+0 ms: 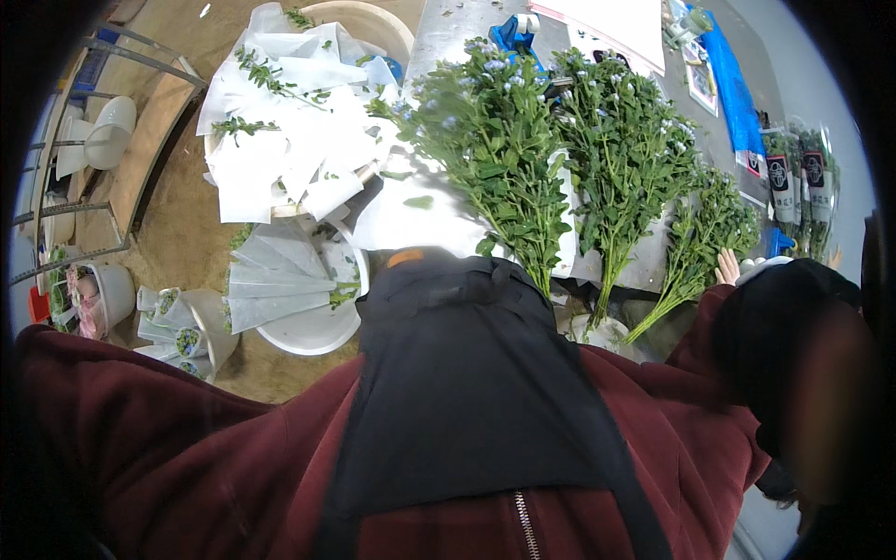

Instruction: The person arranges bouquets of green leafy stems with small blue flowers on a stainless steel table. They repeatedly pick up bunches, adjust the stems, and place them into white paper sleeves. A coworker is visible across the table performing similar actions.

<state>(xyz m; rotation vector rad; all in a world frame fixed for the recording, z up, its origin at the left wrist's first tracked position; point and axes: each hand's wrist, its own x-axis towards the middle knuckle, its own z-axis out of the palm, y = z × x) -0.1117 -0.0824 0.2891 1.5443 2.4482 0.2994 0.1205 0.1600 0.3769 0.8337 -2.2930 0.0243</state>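
Note:
My right hand (728,267) shows beyond the end of my maroon sleeve, fingers stretched and apart, beside the smallest bunch of leafy stems (702,231). Whether it touches the leaves I cannot tell. To the left of that lie a middle bunch (611,168) and a fuller bunch (504,149), both with green leaves and small pale blue flowers. Their bare stem ends point toward me over the near edge of the grey table (653,250). My left arm reaches out to the left, and its hand is out of the picture.
White wrapping sheets (308,140) with loose sprigs cover a large tub (373,21) at left. Below stands a white bucket (313,338) with a wrapped bunch (280,280). A shelf rack (154,140) stands far left. Close at right is a person's black cap (793,313).

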